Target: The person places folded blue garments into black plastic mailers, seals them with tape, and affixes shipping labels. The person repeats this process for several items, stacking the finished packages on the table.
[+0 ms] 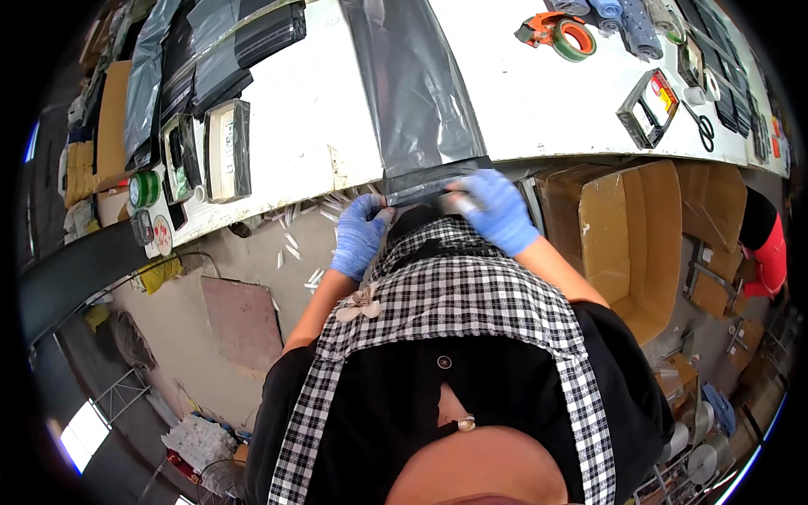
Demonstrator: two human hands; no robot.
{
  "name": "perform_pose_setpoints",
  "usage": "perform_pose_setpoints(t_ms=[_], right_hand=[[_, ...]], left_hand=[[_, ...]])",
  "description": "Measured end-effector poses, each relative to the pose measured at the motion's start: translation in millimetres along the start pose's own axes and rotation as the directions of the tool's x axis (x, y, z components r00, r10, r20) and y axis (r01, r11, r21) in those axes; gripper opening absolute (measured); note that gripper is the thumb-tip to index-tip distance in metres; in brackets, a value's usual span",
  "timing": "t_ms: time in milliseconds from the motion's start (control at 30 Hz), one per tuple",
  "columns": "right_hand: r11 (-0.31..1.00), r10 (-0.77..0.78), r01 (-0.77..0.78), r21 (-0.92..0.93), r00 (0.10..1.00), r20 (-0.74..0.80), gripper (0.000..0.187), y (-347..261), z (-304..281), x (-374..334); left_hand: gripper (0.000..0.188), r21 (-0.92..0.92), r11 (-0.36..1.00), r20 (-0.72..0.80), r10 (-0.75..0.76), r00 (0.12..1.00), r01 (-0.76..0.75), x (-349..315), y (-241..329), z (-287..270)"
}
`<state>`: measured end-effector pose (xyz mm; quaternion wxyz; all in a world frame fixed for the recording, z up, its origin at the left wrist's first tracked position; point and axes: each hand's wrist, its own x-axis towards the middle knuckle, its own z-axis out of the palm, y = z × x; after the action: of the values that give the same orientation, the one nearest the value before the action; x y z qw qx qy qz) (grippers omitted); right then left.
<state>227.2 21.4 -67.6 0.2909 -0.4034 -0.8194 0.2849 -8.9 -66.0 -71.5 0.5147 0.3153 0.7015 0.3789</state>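
A long dark grey plastic mailing bag [417,93] lies across the white table, its near end folded over and hanging at the front edge. With blue fabric gloves on, my left hand [360,234] pinches the left corner of that end between thumb and fingers. My right hand [497,212] is curled over the right part of the same end, its bare fingertips pressed together on the fold. What lies beneath the right palm is hidden.
An orange tape dispenser [566,37], black scissors [701,128] and rolled fabric [640,32] lie on the table's right. Stacked dark bags [269,35] and an open box [228,151] are at left. A large cardboard box [631,244] stands at my right; white scraps [292,246] litter the floor.
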Motion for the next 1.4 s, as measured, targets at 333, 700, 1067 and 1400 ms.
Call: perform_pose_setpoints(t_ms=[333, 700, 1067, 1400], right_hand=[[0.975, -0.210, 0.190, 0.116, 0.958, 0.194, 0.017, -16, 59, 36], [0.561, 0.782, -0.496, -0.663, 0.580, 0.228, 0.040, 158, -101, -190], [0.700, -0.645, 0.690, -0.186, 0.722, 0.250, 0.034, 111, -14, 73], [0.922, -0.008, 0.061, 0.383, 0.990, -0.139, 0.012, 44, -8, 28]], left_hand=[[0.014, 0.443, 0.814, -0.081, 0.453, 0.888, -0.375, 9, -17, 1], [0.059, 0.831, 0.183, 0.214, 0.767, 0.605, -0.526, 29, 23, -41], [0.016, 0.266, -0.197, 0.797, 0.596, 0.101, -0.944, 142, 67, 10], [0.035, 0.131, 0.838, 0.227, 0.495, 0.839, -0.530, 39, 33, -14]])
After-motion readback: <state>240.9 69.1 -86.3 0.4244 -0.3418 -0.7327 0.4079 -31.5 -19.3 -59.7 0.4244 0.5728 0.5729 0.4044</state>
